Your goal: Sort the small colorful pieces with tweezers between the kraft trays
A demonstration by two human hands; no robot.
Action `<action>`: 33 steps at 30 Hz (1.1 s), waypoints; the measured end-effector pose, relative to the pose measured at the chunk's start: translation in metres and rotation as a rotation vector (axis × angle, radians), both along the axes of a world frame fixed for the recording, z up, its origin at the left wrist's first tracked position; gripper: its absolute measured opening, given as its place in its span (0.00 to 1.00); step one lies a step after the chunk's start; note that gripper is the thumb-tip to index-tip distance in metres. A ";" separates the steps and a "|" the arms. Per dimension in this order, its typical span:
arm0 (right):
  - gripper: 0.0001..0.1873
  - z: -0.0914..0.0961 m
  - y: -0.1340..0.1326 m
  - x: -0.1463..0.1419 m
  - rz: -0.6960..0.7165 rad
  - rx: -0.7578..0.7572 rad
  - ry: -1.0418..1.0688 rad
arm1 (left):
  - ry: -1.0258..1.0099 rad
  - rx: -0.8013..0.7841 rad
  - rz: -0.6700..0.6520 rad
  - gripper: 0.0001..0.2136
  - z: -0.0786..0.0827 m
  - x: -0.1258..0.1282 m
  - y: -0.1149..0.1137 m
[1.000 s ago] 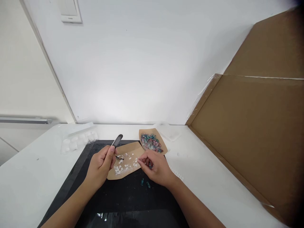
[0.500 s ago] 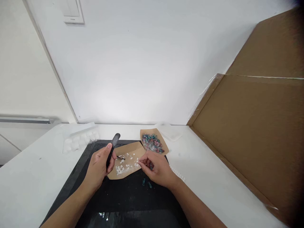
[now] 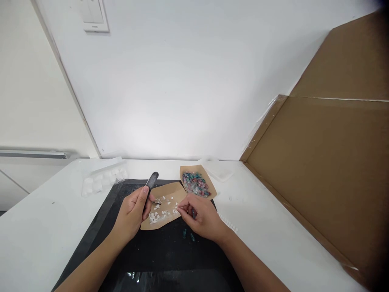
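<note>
My left hand (image 3: 133, 213) is closed round a dark-handled tool (image 3: 151, 181) whose tip rests on a brown paper tray (image 3: 165, 195) strewn with several small white bits (image 3: 156, 215). My right hand (image 3: 202, 215) pinches its fingertips at the tray's right edge, next to the white bits; what it pinches is too small to name. A second brown tray (image 3: 209, 184) behind holds a heap of teal and red capsules (image 3: 195, 183). Two teal capsules (image 3: 187, 234) lie on the black mat (image 3: 158, 251) below my right hand.
A clear plastic blister tray (image 3: 101, 178) lies at the mat's far left, and another clear lid (image 3: 217, 169) at the back. A large cardboard sheet (image 3: 322, 162) leans along the right side. The white table (image 3: 36, 227) meets a white wall behind.
My left hand shifted its grip slightly on the tool and moved a little right over the tray. My right hand has stayed pinched at the tray's edge.
</note>
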State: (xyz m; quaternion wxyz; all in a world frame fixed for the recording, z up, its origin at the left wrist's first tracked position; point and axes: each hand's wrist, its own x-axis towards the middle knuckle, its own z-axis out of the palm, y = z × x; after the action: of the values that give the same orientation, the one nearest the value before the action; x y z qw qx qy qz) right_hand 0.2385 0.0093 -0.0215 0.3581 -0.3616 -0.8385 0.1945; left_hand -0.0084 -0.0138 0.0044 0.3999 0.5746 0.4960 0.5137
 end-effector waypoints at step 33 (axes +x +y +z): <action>0.03 0.001 0.005 0.001 -0.071 0.037 -0.009 | 0.476 0.238 0.097 0.14 -0.007 -0.004 0.002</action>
State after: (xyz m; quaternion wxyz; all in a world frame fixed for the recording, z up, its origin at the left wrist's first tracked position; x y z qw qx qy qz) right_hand 0.2395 0.0145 -0.0207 0.3678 -0.3854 -0.8301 0.1646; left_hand -0.0128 -0.0120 -0.0023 0.1766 0.6977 0.5392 0.4375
